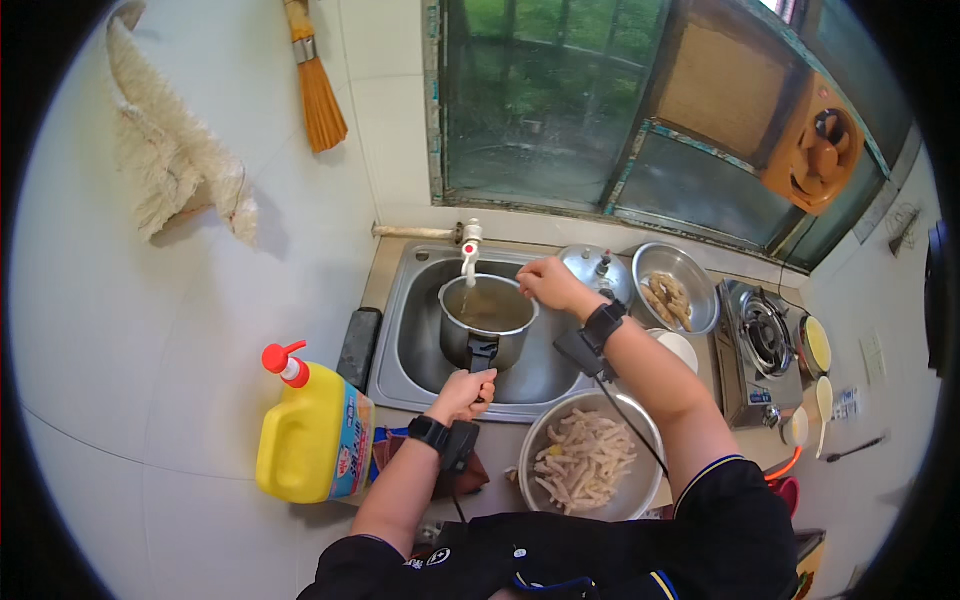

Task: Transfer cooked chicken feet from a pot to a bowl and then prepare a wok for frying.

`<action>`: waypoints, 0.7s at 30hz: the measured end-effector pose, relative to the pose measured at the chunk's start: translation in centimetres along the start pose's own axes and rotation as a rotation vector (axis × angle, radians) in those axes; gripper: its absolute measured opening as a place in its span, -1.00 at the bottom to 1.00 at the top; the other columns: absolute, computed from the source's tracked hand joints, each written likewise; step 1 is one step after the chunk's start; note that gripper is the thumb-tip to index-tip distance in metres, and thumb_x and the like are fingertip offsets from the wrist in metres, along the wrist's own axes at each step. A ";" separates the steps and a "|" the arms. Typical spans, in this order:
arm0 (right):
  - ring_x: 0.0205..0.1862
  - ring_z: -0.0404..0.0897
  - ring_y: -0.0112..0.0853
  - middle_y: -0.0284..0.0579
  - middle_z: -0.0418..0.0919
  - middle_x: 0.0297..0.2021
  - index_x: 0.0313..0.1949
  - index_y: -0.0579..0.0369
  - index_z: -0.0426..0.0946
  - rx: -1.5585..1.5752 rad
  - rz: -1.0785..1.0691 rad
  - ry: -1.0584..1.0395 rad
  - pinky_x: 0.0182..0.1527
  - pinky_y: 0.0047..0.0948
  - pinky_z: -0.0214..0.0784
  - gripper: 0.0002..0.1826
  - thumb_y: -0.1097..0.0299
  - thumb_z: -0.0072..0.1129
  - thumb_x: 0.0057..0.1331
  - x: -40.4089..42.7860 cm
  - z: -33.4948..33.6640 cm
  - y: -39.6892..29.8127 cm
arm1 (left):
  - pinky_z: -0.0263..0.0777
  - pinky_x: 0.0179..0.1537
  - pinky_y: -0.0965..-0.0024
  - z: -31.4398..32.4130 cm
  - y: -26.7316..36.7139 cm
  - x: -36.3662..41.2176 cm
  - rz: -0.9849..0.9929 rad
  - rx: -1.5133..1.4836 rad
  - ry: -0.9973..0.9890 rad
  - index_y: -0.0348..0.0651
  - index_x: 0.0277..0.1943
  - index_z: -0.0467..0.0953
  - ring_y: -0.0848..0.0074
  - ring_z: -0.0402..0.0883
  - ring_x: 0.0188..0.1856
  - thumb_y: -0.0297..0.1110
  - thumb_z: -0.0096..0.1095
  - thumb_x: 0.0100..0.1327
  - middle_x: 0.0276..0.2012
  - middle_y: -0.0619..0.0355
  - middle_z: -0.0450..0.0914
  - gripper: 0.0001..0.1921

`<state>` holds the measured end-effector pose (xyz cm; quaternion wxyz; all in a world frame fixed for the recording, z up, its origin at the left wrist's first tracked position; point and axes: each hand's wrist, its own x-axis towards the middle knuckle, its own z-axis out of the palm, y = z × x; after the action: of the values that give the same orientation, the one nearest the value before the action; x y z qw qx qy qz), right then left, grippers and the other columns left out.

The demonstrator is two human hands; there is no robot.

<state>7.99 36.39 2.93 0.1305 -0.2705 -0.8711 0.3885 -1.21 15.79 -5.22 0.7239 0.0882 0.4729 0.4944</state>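
A metal pressure-cooker pot [487,315] stands in the stainless steel sink [409,375], beneath the white tap [470,255], with liquid inside. A thin stream seems to run from the tap into it. My left hand [463,396] is closed around the pot's black handle [482,352]. At the pot's right rim is my right hand [551,283], fingers curled; whether it grips the rim or a small handle there is hidden. Close behind that hand lies the cooker's lid [596,271]. A large steel bowl [529,480] of chicken feet [585,461] sits in front of the sink.
Right of the lid, a steel bowl [694,259] holds ginger-like roots [666,300], and a gas stove [757,345] stands farther right. White bowls [679,351] are under my right forearm. A yellow pump jug [307,442] and a dark block [360,349] flank the sink's left side.
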 end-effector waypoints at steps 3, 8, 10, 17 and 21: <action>-0.58 0.47 -0.45 -0.15 0.51 -0.62 -0.45 0.26 0.47 0.140 -0.008 0.057 -0.46 -0.51 0.31 -0.79 0.37 -0.09 0.09 -1.6 -0.6 -1.7 | -0.19 -0.82 0.67 0.8 0.5 0.6 -0.081 0.038 -0.063 -0.11 -0.54 0.23 0.79 0.06 -0.78 -0.26 -0.02 0.16 -0.74 0.39 0.16 -0.78; -0.56 0.46 -0.48 -0.16 0.49 -0.64 -0.46 0.27 0.47 0.147 0.055 0.148 -0.44 -0.52 0.30 -0.79 0.38 -0.09 0.08 -5.0 -2.6 -0.8 | -0.20 -0.83 0.66 0.8 0.5 -1.0 -0.168 -0.103 -0.139 -0.15 -0.47 0.23 0.80 0.06 -0.79 -0.23 -0.06 0.19 -0.71 0.40 0.19 -0.78; -0.57 0.46 -0.47 -0.17 0.49 -0.65 -0.48 0.27 0.48 0.142 0.067 0.168 -0.46 -0.52 0.29 -0.79 0.38 -0.08 0.06 -5.9 -2.9 -0.5 | -0.20 -0.83 0.65 1.2 0.3 -0.4 -0.157 -0.042 -0.135 -0.16 -0.46 0.23 0.79 0.06 -0.79 -0.22 -0.07 0.19 -0.70 0.39 0.20 -0.78; -0.57 0.46 -0.48 -0.16 0.50 -0.60 -0.45 0.28 0.48 0.194 0.077 0.171 -0.46 -0.52 0.30 -0.78 0.36 -0.09 0.07 -9.3 -3.8 -0.1 | -0.16 -0.81 0.66 2.5 1.0 -1.4 -0.207 0.098 -0.024 -0.27 -0.40 0.24 0.75 0.08 -0.77 -0.21 -0.09 0.20 -0.70 0.34 0.22 -0.74; -0.54 0.46 -0.49 -0.16 0.50 -0.60 -0.45 0.30 0.47 0.234 0.071 0.184 -0.43 -0.55 0.30 -0.77 0.36 -0.09 0.07 -10.9 -4.1 0.2 | 0.05 -0.79 0.52 3.1 0.3 -2.3 -0.053 0.481 0.103 -0.33 -0.49 0.33 0.58 0.26 -0.74 -0.24 -0.04 0.15 -0.68 0.18 0.35 -0.72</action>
<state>18.74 32.75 5.35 0.2265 -0.3184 -0.7942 0.4654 0.85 15.20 -1.99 0.6698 0.2200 0.6155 0.3524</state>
